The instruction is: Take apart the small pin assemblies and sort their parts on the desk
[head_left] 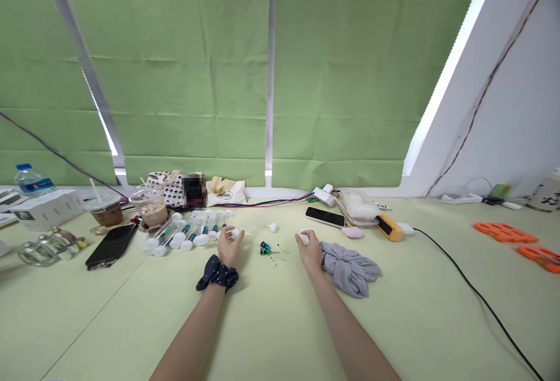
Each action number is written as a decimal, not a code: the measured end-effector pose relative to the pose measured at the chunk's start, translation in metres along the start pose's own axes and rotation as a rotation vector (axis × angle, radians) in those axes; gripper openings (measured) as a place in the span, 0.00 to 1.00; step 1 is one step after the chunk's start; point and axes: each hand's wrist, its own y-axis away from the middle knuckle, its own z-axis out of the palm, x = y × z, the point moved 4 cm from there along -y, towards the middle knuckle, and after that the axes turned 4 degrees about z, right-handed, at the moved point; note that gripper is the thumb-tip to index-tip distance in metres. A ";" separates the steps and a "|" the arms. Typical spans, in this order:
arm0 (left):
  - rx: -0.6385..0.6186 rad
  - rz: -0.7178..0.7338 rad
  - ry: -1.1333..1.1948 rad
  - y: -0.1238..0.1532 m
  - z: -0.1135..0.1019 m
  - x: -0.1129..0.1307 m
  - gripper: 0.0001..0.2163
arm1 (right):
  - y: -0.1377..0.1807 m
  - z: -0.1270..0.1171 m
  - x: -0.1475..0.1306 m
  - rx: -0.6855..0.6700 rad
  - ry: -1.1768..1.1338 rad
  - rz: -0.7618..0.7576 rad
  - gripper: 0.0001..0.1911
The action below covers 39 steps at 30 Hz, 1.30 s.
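Observation:
My left hand [230, 245], with a dark dotted scrunchie [217, 273] on its wrist, has its fingers closed on a white cap [235, 233]; a thin pale rod sticks out to the right of it. Another white cap [305, 239] sits in the closed fingers of my right hand [310, 251]. Between the hands lie small shiny blue-green pieces [265, 248] with thin bent wires. Just beyond them rests a clear tube [262, 225] with a white end. Several white-capped clear tubes [199, 230], some with blue-green contents, lie left of my left hand.
Beside my right forearm is a grey cloth [350, 269]. A phone [325, 217], a pink oval object [352, 232] and a yellow device [390, 227] lie beyond it. A black cable [466, 279] crosses the right side. Drink cups [151, 209] and a black phone [112, 245] stand left.

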 end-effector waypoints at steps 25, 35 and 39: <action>-0.054 0.236 -1.109 0.001 -0.007 0.020 0.10 | 0.002 0.007 0.000 -0.004 0.087 -0.065 0.12; -0.225 0.231 -0.056 0.004 0.007 0.025 0.15 | 0.004 0.012 -0.014 -0.173 -0.305 -0.071 0.18; -0.504 0.116 0.098 0.029 0.030 0.040 0.17 | 0.008 0.020 -0.021 -0.376 -0.510 0.001 0.24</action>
